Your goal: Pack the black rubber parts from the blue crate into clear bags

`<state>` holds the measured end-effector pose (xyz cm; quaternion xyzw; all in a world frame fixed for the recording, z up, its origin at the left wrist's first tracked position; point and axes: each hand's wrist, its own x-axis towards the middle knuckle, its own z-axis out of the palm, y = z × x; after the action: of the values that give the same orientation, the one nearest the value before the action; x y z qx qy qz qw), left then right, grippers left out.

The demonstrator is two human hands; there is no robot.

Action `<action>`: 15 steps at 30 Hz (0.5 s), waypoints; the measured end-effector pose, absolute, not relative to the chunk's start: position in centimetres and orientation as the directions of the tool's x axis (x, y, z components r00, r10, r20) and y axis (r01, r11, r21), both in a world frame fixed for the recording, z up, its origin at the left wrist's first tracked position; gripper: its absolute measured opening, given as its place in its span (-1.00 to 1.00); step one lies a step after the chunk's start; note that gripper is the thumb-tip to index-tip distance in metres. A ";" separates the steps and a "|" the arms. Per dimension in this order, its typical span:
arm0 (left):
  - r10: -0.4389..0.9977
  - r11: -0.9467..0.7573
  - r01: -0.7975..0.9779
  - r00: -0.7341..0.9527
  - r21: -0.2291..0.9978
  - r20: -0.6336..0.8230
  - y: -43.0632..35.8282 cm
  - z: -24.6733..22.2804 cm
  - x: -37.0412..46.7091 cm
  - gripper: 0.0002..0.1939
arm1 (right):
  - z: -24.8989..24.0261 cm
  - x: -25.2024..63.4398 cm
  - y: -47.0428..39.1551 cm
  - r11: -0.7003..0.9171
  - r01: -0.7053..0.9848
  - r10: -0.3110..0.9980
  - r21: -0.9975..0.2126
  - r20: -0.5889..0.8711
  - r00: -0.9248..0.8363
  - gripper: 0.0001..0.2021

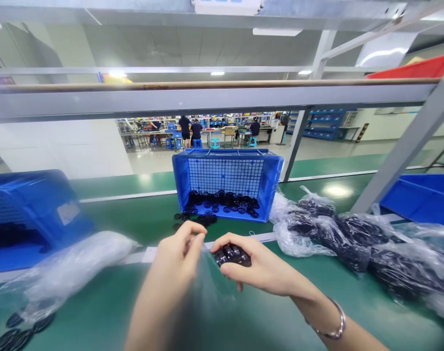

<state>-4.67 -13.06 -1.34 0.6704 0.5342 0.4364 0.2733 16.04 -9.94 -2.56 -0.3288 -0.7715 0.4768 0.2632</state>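
Note:
My left hand (180, 256) is closed, thumb against fingers, on the edge of a clear plastic bag (209, 282) that hangs down between my hands. In my right hand (251, 265) is a stack of small black round parts (232, 254), gripped between thumb and fingers at the bag's mouth. Beyond my hands a blue crate (276, 187) lies on its side, its opening toward me. Loose black rings (222, 199) are heaped inside it, and several have spilled out in front of it.
Clear bags packed with black parts (357, 234) lie along the right. At left are another blue crate (61, 195), a bundle of clear plastic (86, 258) and loose black rings (13, 336). A metal post (404, 141) slants up at right; a crossbar (214, 97) runs overhead. People work far behind.

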 end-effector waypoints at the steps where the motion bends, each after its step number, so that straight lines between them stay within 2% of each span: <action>1: 0.946 -0.315 0.468 0.089 0.826 0.311 -12.7 -1.0 -3.6 -0.77 | -1.6 16.1 -10.1 0.339 0.257 0.737 -0.905 0.086 -0.670 -0.75; 3: 0.927 -0.370 0.443 0.127 0.817 0.352 -12.1 -0.6 -1.9 -0.79 | -0.9 16.2 -9.9 0.398 0.315 0.699 -0.862 0.063 -0.712 -0.80; 5: 0.914 -0.403 0.400 0.142 0.823 0.379 -11.6 -0.7 -0.3 -0.79 | -1.4 16.3 -9.2 0.504 0.421 0.666 -0.754 0.029 -0.745 -0.84; 9: 0.910 -0.406 0.275 0.209 0.872 0.358 -10.9 -2.3 2.3 -0.78 | -4.3 16.4 -7.5 0.688 0.621 0.653 -0.375 -0.052 -0.755 -0.88; 11: 0.914 -0.387 0.229 0.223 0.894 0.338 -10.5 -3.1 3.0 -0.77 | -5.3 16.4 -7.0 0.714 0.651 0.638 -0.256 -0.143 -0.756 -0.92; 13: 0.924 -0.358 0.194 0.214 0.914 0.316 -10.0 -3.8 3.0 -0.77 | -5.4 16.6 -6.9 0.746 0.616 0.593 -0.251 -0.169 -0.787 -0.93; 15: 0.933 -0.335 0.186 0.199 0.924 0.299 -9.6 -4.2 2.3 -0.76 | -4.7 17.5 -7.1 0.770 0.552 0.552 -0.321 -0.098 -0.828 -0.88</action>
<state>2.29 -9.59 -4.23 0.6660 0.4201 0.4735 0.3946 17.54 -7.08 -4.66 -0.2934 -0.9407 0.1701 0.0011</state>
